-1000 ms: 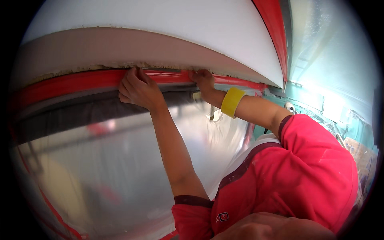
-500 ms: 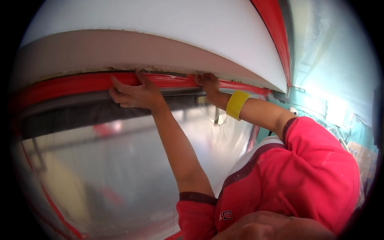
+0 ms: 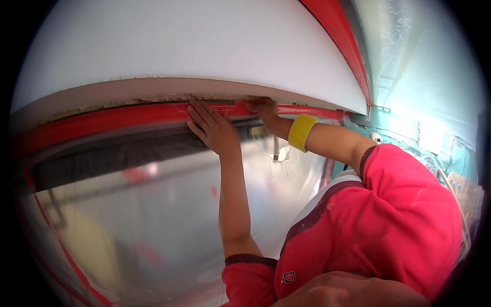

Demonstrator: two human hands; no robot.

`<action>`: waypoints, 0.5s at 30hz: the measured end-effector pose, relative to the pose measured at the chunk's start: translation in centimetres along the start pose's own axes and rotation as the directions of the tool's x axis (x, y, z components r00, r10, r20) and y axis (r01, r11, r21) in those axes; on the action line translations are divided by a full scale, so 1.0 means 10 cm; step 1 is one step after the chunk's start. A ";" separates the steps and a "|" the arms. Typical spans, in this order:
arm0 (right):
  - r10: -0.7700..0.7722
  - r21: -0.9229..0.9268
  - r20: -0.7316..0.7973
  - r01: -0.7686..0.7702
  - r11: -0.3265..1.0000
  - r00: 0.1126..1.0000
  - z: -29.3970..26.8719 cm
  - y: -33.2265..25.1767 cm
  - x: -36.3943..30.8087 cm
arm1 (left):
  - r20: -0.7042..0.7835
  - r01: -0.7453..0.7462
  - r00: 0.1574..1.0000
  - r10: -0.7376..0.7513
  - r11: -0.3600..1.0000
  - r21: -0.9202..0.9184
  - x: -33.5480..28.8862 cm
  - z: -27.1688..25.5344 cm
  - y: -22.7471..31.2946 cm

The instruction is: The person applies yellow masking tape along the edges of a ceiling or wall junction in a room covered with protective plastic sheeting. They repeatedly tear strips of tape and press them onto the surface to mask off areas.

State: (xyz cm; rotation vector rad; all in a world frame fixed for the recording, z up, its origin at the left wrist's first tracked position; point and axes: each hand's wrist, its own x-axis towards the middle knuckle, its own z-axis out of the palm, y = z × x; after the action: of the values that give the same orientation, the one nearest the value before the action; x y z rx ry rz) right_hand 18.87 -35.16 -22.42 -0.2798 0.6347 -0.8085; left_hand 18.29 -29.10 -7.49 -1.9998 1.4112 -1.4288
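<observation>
A long strip of shiny red tape (image 3: 117,117) runs across the upper part of the view, below a rough, chipped edge (image 3: 138,99) of a white panel. My left hand (image 3: 219,128) lies open against the tape, palm down and fingers stretched up and left across it. Further right, my right hand (image 3: 265,109) is at the same strip with its fingers curled in and the thumb side toward the left. What those fingers hold, if anything, is hidden. A yellow band (image 3: 303,133) circles my right forearm.
Translucent plastic sheeting (image 3: 169,220) hangs below the tape, with a small hole (image 3: 279,154) near my right forearm. The big white panel (image 3: 194,41) bulges above. Another red strip (image 3: 340,36) edges it at right, beside pale green sheeting (image 3: 429,77).
My left hand has moved right along the tape, closer to my right hand, and its bent fingers are now laid flat. My right hand stays nearly in place. The view has shifted slightly.
</observation>
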 end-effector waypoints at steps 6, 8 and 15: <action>-0.038 0.079 0.077 0.032 0.996 0.996 -0.08 0.03 0.08 | 0.164 -0.157 0.979 0.124 0.965 0.208 -0.22 0.27 0.38; 0.006 -0.086 0.089 0.002 0.996 0.996 -0.15 0.03 -0.01 | 0.192 -0.189 0.971 0.141 0.947 0.261 -0.40 0.37 0.42; 0.060 -0.256 0.030 -0.050 0.965 0.998 -1.15 0.00 -0.24 | 0.143 -0.230 0.966 0.216 0.969 0.087 -0.54 0.47 0.51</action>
State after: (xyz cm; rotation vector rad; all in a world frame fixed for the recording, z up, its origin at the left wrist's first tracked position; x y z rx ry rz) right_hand 10.48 -33.32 -30.42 -0.5087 0.7091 -0.6663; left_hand 19.47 -28.28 -16.16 -1.7734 1.4231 -1.2230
